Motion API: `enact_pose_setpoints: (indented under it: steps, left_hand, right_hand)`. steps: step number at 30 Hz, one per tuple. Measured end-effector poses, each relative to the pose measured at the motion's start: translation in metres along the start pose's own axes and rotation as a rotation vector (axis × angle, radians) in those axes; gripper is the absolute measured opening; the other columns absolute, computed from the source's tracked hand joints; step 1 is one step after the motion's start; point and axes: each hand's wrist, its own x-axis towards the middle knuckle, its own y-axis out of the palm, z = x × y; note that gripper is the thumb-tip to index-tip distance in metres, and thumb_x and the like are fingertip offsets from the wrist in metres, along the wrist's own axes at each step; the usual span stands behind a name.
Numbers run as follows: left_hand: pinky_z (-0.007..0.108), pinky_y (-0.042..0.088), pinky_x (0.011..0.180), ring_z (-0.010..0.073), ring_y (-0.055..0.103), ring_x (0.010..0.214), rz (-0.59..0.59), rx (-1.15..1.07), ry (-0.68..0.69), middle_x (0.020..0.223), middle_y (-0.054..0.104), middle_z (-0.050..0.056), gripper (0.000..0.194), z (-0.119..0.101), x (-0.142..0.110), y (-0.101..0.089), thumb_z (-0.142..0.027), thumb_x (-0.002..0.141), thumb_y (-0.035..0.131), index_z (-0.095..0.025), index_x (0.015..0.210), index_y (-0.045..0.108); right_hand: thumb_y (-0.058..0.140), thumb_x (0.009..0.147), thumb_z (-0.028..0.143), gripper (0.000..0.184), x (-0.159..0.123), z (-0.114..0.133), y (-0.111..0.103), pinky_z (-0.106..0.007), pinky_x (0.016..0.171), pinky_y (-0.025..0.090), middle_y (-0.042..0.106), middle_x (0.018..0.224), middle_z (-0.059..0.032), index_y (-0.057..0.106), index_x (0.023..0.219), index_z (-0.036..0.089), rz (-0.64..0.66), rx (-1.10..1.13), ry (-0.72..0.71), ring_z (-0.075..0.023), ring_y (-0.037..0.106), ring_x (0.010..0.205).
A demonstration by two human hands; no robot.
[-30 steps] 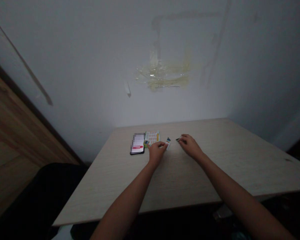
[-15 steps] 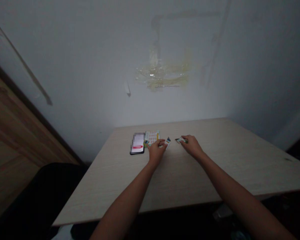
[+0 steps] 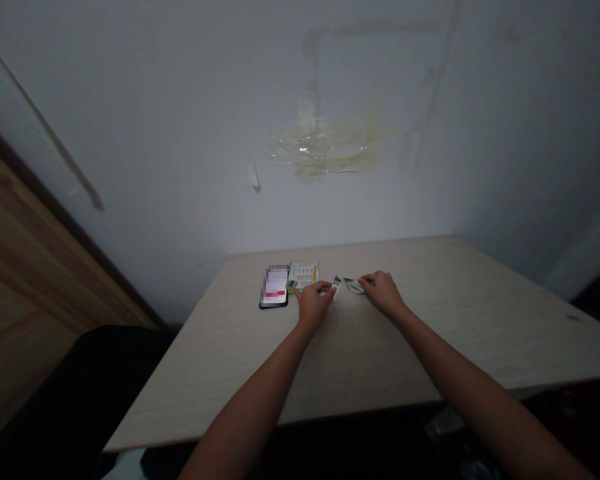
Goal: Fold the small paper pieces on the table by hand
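Left hand (image 3: 313,305) is pinching a white-blue strip (image 3: 335,287) between thumb and fingers, at the hand's 2 o'clock. Right hand (image 3: 383,293) is reaching over a printed scrap (image 3: 354,286) at its 9 o'clock, though whether it is gripping, I cannot tell. A printed packet (image 3: 303,276) is lying flat, contents hidden, at 11 o'clock from the left hand, touching a phone (image 3: 275,287) on the table (image 3: 430,347).

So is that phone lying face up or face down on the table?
Face up: the phone lies flat on the table, with its pixelated screen showing upward inside a black edge.
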Motion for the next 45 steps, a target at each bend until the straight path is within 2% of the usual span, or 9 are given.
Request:
enact_pose_setpoints:
  steps: [9,16,22,30,38,45]
  left_hand:
    - [0.063,-0.006,0.117,0.0252,0.069,0.099,0.037,-0.029,-0.009,0.091,0.078,0.003,0.017,0.000,0.000,0.002,-0.036,0.083,0.067,-0.025,0.092,0.075]
    - [0.063,-0.011,0.116,0.0233,0.070,0.097,0.036,-0.061,-0.002,0.091,0.078,0.001,0.017,-0.002,0.000,0.004,-0.037,0.081,0.067,-0.026,0.093,0.075]
    - [0.061,-0.011,0.116,0.0225,0.070,0.096,0.032,-0.046,0.004,0.087,0.078,0.000,0.020,-0.004,-0.002,0.005,-0.040,0.083,0.066,-0.026,0.095,0.074]
    - [0.058,-0.009,0.118,0.0246,0.069,0.099,0.053,-0.020,-0.028,0.091,0.079,0.002,0.022,-0.006,-0.002,0.002,-0.041,0.084,0.064,-0.026,0.096,0.073]
    - [0.060,-0.007,0.117,0.0233,0.070,0.094,0.021,-0.018,-0.013,0.086,0.078,0.002,0.019,-0.005,-0.002,0.002,-0.038,0.083,0.065,-0.023,0.092,0.074]
    - [0.059,-0.001,0.118,0.0240,0.069,0.098,0.015,-0.018,-0.028,0.090,0.078,0.003,0.019,-0.007,-0.002,0.000,-0.037,0.082,0.066,-0.024,0.094,0.074]
  right_hand:
    - [0.064,0.075,0.033,0.021,-0.002,0.006,-0.001,-0.029,0.074,0.046,0.074,0.081,-0.0110,0.077,0.074,0.016,0.025,0.131,0.081,-0.0211,0.065,0.076]
    - [0.058,0.076,0.035,0.021,-0.006,0.015,0.002,-0.028,0.067,0.045,0.071,0.075,-0.0067,0.068,0.072,0.017,-0.029,0.347,0.090,-0.0184,0.064,0.070]
    - [0.064,0.071,0.045,0.029,-0.006,0.022,0.009,-0.029,0.064,0.048,0.070,0.076,-0.0063,0.063,0.076,0.017,0.081,0.689,0.158,-0.0177,0.063,0.067]
    - [0.080,0.059,0.047,0.038,-0.005,0.024,0.008,-0.031,0.066,0.053,0.067,0.071,-0.0029,0.060,0.073,0.017,0.242,1.035,0.230,-0.0154,0.062,0.066]
    - [0.084,0.060,0.036,0.036,-0.008,0.024,0.003,-0.033,0.073,0.056,0.067,0.076,-0.0034,0.061,0.081,0.017,0.326,1.134,0.271,-0.0166,0.065,0.073]
    - [0.083,0.060,0.026,0.060,-0.009,0.022,0.003,-0.035,0.076,0.056,0.069,0.092,-0.0049,0.060,0.115,0.021,0.372,1.155,0.231,-0.0185,0.067,0.081]
